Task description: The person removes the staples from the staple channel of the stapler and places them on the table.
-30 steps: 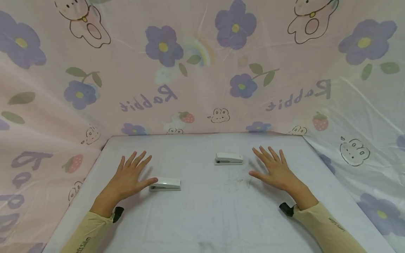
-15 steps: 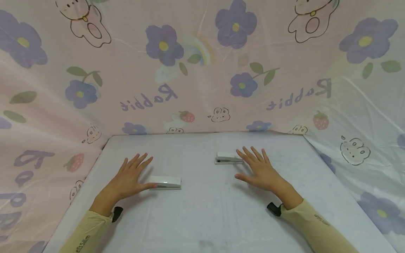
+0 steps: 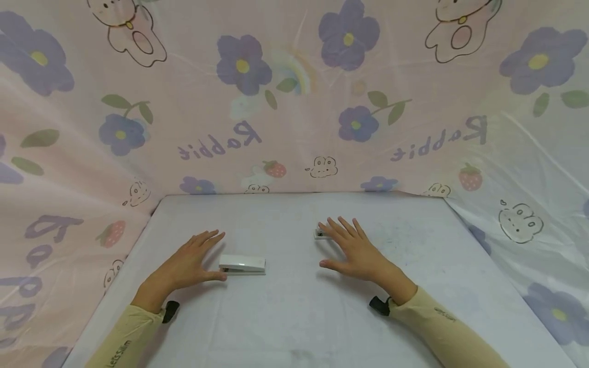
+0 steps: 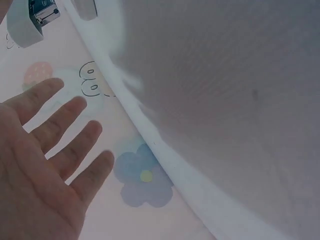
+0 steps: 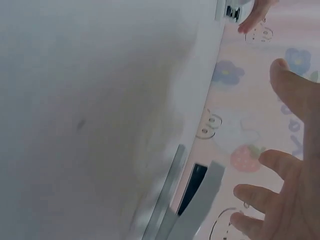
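While the left hand by the nearer stapler and right hand by the farther stapler are empty, fingers extended, these 2 on the tabletop look light, stiff, probably slick, best pinched mid-length.

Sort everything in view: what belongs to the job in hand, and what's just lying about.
Likely part of the job:
nearer stapler, by the left hand
farther stapler, by the right hand

Apparently just surroundings:
white table
printed cloth behind it
black piece at the left cuff
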The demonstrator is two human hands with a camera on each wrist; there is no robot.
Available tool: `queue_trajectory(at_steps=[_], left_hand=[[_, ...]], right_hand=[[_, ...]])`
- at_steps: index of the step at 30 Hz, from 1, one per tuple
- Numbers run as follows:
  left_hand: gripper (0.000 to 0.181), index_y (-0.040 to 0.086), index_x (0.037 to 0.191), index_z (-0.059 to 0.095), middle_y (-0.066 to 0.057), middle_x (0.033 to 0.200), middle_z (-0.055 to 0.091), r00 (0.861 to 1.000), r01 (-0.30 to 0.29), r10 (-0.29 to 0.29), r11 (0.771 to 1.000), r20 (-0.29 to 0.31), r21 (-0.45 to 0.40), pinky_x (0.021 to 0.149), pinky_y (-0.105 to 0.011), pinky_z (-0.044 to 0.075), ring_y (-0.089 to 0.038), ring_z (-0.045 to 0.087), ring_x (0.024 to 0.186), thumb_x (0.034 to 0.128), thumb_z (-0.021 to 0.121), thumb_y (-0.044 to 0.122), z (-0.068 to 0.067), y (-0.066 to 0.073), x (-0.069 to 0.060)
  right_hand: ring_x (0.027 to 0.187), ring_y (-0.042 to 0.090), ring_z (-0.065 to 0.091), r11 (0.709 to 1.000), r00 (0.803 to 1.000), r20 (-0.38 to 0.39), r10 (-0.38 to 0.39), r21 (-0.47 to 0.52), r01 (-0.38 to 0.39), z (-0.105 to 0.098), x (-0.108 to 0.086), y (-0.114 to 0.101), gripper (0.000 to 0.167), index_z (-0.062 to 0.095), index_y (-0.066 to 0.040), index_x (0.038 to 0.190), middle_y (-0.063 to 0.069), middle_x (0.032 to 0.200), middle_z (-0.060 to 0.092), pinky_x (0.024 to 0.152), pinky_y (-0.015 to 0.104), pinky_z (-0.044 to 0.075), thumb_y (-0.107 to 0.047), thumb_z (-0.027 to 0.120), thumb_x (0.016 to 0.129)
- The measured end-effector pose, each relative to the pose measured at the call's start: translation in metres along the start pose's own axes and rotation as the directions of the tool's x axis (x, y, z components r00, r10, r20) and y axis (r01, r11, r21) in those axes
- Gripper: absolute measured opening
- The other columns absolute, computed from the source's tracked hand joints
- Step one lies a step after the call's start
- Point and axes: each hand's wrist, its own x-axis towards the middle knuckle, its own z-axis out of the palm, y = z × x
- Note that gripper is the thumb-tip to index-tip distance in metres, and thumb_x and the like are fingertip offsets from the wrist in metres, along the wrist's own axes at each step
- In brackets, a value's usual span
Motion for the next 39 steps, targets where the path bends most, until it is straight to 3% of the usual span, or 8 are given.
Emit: queue_trajectory(at_steps=[4,10,21,30,39], left_hand=[[0.108,0.006,0.162,0.043,-0.024,0.163,0.043,1.000,0.002,-0.002,1.000,0.012,-0.031,0.114,-0.070,0.038,-0.052,0.041,0.148,0.0788,0.093,0.055,0.001,-0.002,0.000],[0.105,0.006,0.159,0.047,-0.024,0.159,0.047,0.999,0.002,0.001,0.996,0.034,-0.092,0.111,-0.070,0.041,-0.053,0.045,0.144,0.0774,0.095,0.052,0.003,-0.003,0.000],[0.095,0.007,0.154,0.053,-0.021,0.155,0.052,0.995,0.018,-0.006,0.992,0.096,-0.129,0.110,-0.069,0.044,-0.051,0.048,0.142,0.0798,0.094,0.050,0.006,-0.008,0.005],[0.078,0.007,0.143,0.062,-0.013,0.143,0.062,0.993,0.022,-0.002,0.985,0.117,-0.169,0.112,-0.065,0.043,-0.045,0.053,0.137,0.0818,0.094,0.044,0.004,-0.006,0.006],[0.069,0.010,0.135,0.068,-0.011,0.139,0.064,0.991,0.042,-0.022,0.987,0.134,-0.153,0.111,-0.064,0.045,-0.043,0.055,0.135,0.0813,0.094,0.043,0.005,-0.004,0.008]], right_hand=[[0.164,0.039,0.015,1.000,1.000,0.012,-0.019,0.014,0.019,0.003,0.005,-0.008,0.094,0.029,-0.025,0.171,0.008,0.177,0.024,0.129,0.065,0.002,-0.069,0.067,0.097],[0.162,0.042,0.022,0.997,0.997,-0.001,-0.072,0.031,0.072,0.009,0.012,-0.020,0.094,0.032,-0.022,0.170,0.010,0.174,0.031,0.129,0.065,0.007,-0.068,0.069,0.096],[0.163,0.034,0.022,0.992,0.992,0.025,-0.123,0.037,0.122,0.021,0.029,-0.038,0.092,0.027,-0.029,0.171,0.006,0.174,0.033,0.131,0.058,0.007,-0.068,0.066,0.098],[0.160,0.036,0.030,0.980,0.983,0.016,-0.184,0.087,0.182,0.027,0.045,-0.060,0.089,0.034,-0.022,0.169,0.009,0.171,0.039,0.130,0.059,0.014,-0.063,0.070,0.099],[0.158,0.037,0.035,0.968,0.973,0.033,-0.230,0.111,0.225,0.037,0.056,-0.076,0.087,0.036,-0.020,0.168,0.010,0.169,0.042,0.131,0.056,0.015,-0.059,0.073,0.098]])
